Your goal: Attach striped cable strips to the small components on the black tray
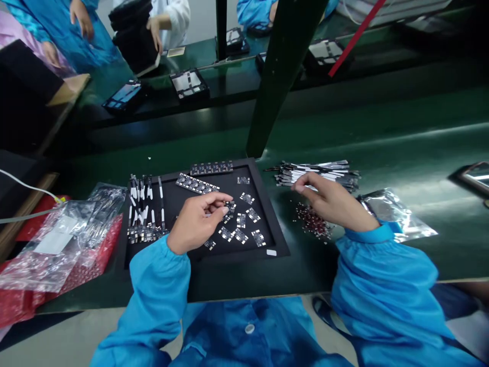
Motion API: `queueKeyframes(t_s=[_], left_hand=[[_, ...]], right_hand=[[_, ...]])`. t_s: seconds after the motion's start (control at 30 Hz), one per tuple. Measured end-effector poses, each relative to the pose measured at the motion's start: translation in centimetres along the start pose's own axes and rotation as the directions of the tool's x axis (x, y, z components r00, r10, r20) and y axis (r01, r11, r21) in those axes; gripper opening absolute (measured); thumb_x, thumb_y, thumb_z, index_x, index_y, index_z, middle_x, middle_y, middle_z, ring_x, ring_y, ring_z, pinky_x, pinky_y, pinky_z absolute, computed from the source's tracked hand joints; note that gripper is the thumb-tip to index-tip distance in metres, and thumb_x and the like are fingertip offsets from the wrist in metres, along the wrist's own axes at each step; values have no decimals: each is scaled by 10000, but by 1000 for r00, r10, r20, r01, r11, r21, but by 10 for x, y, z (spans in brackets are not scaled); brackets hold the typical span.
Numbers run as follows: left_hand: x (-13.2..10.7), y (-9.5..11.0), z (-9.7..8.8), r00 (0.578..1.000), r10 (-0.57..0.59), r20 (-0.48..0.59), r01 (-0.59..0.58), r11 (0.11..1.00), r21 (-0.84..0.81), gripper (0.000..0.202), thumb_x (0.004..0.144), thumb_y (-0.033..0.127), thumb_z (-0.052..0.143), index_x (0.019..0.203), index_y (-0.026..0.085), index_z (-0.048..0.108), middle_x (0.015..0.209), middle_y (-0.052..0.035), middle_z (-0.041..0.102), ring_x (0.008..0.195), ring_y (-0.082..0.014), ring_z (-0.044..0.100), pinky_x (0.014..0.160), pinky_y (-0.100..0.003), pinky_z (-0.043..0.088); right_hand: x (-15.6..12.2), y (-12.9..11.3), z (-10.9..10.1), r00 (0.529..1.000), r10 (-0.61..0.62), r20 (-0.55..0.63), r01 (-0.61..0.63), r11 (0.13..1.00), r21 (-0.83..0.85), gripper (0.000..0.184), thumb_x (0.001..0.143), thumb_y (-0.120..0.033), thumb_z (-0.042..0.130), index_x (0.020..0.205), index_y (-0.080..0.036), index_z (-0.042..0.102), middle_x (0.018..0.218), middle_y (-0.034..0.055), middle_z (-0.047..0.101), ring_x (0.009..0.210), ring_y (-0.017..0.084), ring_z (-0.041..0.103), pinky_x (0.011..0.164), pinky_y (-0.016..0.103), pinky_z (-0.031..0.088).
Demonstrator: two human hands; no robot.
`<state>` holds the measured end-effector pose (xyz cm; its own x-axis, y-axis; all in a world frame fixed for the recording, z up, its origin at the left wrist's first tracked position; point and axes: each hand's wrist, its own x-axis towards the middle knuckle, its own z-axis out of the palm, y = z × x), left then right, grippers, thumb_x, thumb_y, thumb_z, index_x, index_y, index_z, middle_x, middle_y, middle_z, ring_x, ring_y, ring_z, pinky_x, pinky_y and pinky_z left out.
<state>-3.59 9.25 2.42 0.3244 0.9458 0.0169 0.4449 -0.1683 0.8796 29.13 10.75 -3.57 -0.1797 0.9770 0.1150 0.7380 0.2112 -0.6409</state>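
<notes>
My left hand [196, 221] sits over a black tray [275, 239], its thumb and fingertips pinched on a small circuit board [230, 206]. Several similar boards [240, 220] lie loose on the tray, with board strips [197, 183] above them and white-tipped strips [139, 199] at its left. My right hand [328, 199] is on the green bench [382, 142], its fingertips at the edge of a pile of black-and-white strips [317, 173]. Below that hand lies a scatter of tiny dark-red components [313, 221]. I cannot tell whether those fingertips hold anything.
A foil antistatic bag [393, 214] lies right of my right hand. Clear and red plastic bags [57, 244] lie left of the tray. A dark post [282, 76] rises behind it. Beyond, co-workers in blue and white sleeves [80, 30] handle trays at another bench.
</notes>
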Motion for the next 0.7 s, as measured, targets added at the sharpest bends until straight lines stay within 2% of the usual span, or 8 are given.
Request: queueKeyframes(t_s=[0.1, 0.23, 0.3, 0.37, 0.43, 0.53, 0.6, 0.7], left_hand=[[4, -9, 7, 997, -58, 44, 59, 998, -20, 219, 873, 237, 651, 1069, 186, 735, 857, -57, 704, 732, -170, 653, 662, -305, 557], [4, -5, 8, 995, -67, 73, 67, 998, 7, 251, 864, 207, 646, 1112, 190, 678, 830, -35, 688, 756, -173, 645, 687, -303, 539], [4, -1, 7, 996, -39, 86, 33, 997, 66, 208, 883, 202, 617, 1087, 198, 658, 837, -32, 690, 744, -175, 642, 655, -295, 518], [3, 3, 7, 994, 38, 99, -51, 989, 138, 160, 908, 190, 578, 1045, 204, 659, 882, -45, 707, 776, -189, 654, 686, -318, 515], [2, 4, 10, 980, 159, 120, -183, 956, 229, 174, 923, 155, 539, 1018, 212, 675, 929, -52, 725, 862, -211, 665, 851, -398, 512], [-1, 3, 18, 938, 320, 133, -346, 854, 389, 254, 921, 90, 496, 1024, 225, 685, 920, -36, 732, 977, -229, 647, 1139, -576, 284], [-4, 1, 23, 917, 380, 125, -392, 796, 462, 306, 913, 67, 477, 1107, 221, 657, 935, -38, 731, 1014, -228, 639, 1195, -628, 109], [-8, -1, 30, 897, 412, 162, -434, 748, 501, 403, 902, 58, 456, 1258, 204, 575, 993, -68, 729, 1071, -238, 626, 1203, -646, 19]], right_hand=[[0, -8, 1, 997, 5, -80, 6, 990, 140, 167, 976, -362, 508, 936, -217, 581, 949, 51, 709, 878, 222, 659, 787, 360, 480], [0, -25, 7, 978, 25, -209, 42, 951, 307, 164, 956, -369, 587, 925, -210, 610, 850, 35, 700, 803, 196, 665, 730, 328, 495], [-2, -35, 11, 979, 8, -201, 67, 930, 361, 154, 943, -359, 617, 943, -206, 631, 831, 33, 702, 786, 190, 673, 709, 318, 508], [-5, -46, 18, 989, -21, -146, 81, 905, 418, 167, 941, -356, 627, 997, -201, 649, 839, 39, 714, 792, 191, 689, 723, 322, 532], [-8, -58, 26, 998, -45, -52, 64, 875, 480, 216, 942, -369, 629, 1069, -198, 661, 860, 47, 730, 805, 193, 703, 754, 333, 554], [-11, -73, 40, 989, -72, 129, -12, 830, 558, 288, 935, -394, 630, 1136, -193, 675, 869, 49, 746, 807, 196, 711, 769, 343, 576], [-12, -81, 48, 969, -78, 233, -80, 796, 600, 296, 926, -399, 631, 1117, -183, 695, 850, 46, 747, 776, 192, 708, 731, 335, 589], [-13, -87, 55, 941, -83, 328, -159, 748, 644, 249, 915, -400, 627, 959, -177, 727, 782, 35, 727, 675, 163, 674, 631, 294, 590]])
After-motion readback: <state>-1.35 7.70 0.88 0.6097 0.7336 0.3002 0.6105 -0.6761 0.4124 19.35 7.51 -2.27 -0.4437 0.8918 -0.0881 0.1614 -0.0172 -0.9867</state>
